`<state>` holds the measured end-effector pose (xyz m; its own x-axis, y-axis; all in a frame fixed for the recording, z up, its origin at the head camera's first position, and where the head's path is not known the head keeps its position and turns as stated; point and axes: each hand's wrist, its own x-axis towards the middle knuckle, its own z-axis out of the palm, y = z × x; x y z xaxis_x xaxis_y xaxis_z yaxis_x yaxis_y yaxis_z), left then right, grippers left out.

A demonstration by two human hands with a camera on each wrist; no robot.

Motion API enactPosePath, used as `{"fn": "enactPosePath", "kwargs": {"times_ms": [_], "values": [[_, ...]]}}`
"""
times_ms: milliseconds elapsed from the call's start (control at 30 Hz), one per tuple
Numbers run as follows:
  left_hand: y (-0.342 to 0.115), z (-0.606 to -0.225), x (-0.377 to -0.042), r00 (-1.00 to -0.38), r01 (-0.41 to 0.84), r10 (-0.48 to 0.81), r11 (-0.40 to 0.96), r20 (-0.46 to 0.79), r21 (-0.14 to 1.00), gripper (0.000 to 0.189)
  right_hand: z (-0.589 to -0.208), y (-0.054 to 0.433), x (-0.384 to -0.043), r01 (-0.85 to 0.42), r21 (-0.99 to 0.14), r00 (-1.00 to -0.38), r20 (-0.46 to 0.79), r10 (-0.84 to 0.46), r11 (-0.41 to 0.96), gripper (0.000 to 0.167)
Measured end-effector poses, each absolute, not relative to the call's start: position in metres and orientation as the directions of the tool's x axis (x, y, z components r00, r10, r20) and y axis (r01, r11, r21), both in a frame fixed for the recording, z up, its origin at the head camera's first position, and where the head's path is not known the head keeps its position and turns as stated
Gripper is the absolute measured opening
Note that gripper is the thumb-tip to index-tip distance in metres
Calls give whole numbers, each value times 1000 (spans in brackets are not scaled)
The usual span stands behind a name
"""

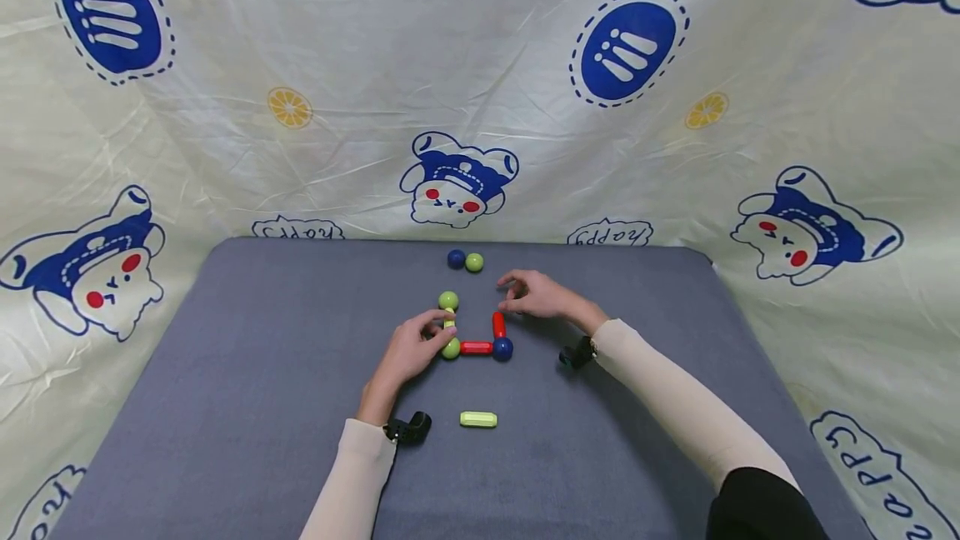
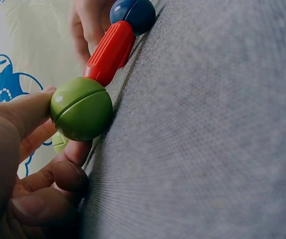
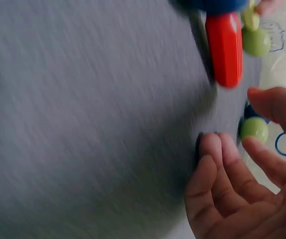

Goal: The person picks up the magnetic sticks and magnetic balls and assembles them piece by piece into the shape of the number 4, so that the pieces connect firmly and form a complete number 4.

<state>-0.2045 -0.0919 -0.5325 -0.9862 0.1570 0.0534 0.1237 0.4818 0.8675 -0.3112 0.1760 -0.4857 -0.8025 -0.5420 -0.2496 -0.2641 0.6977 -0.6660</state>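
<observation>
On the table lies a joined shape of balls and rods. My left hand (image 1: 411, 350) holds its near-left corner, with thumb and fingers around the green ball (image 2: 81, 108) and partly over a light green rod (image 1: 449, 312). That rod leads to another green ball (image 1: 448, 300). A red rod (image 1: 476, 347) runs from the held corner to a blue ball (image 1: 502, 348), from which a second red rod (image 3: 226, 52) points away from me. Just beyond this rod's free end hovers my right hand (image 1: 542, 294), holding nothing, its fingers loosely bent and apart.
Farther back, a loose blue ball (image 1: 456, 258) and a green ball (image 1: 474, 262) sit side by side. A light green rod (image 1: 478, 419) lies alone nearer me. Behind the grey table (image 1: 262, 407) hangs a printed curtain (image 1: 360, 73).
</observation>
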Motion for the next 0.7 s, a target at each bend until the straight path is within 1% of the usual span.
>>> {"fn": "enactPosePath", "kwargs": {"times_ms": [167,267,500,700], "values": [[-92,-533,-206,-986,124,158,475,54,871,28,-478,173,-334,-161,-647,-763,-398,-510,745,55],[-93,-533,-207,-985,126,161,470,55,874,28,-473,170,-346,-120,-635,-758,-438,-483,763,56],[-93,-533,-206,-985,122,166,460,50,879,29,-472,163,-363,-48,-683,-813,-397,-426,729,56],[-94,-532,-206,-985,115,164,462,42,879,29,-477,148,-369,-24,-720,-855,-345,-388,694,59]]}}
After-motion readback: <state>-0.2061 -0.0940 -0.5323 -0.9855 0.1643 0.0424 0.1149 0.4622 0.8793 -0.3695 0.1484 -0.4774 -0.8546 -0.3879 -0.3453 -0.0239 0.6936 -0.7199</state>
